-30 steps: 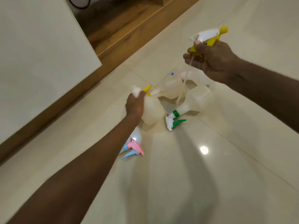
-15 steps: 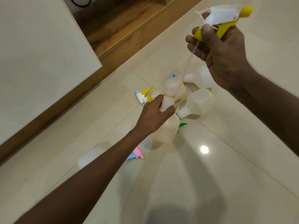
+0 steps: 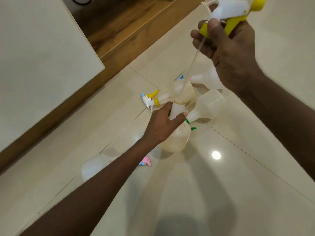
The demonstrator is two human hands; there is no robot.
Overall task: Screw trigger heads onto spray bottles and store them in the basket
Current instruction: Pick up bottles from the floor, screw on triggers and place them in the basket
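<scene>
My left hand [image 3: 163, 124] grips the neck of a translucent spray bottle [image 3: 177, 138], held upright just above the floor. My right hand [image 3: 226, 45] holds a white and yellow trigger head [image 3: 233, 12] high at the upper right. Its thin dip tube [image 3: 192, 62] slants down toward the bottle's mouth; whether the tip is inside I cannot tell. On the floor behind lies a bottle with a yellow trigger head [image 3: 152, 98] fitted. Two headless bottles [image 3: 208, 106] lie beside it.
A green trigger [image 3: 191, 127] peeks out behind the held bottle. A pink and blue trigger head [image 3: 145, 161] lies by my left forearm, next to a blurred bottle [image 3: 92, 169]. A white panel [image 3: 37, 48] and wooden ledge [image 3: 119, 36] border the left. Glossy tiles [image 3: 221, 193] stretch on the right.
My left hand lifted the bottle off the floor and stood it upright. My right hand rose with the trigger head, bringing the dip tube over the bottle's neck.
</scene>
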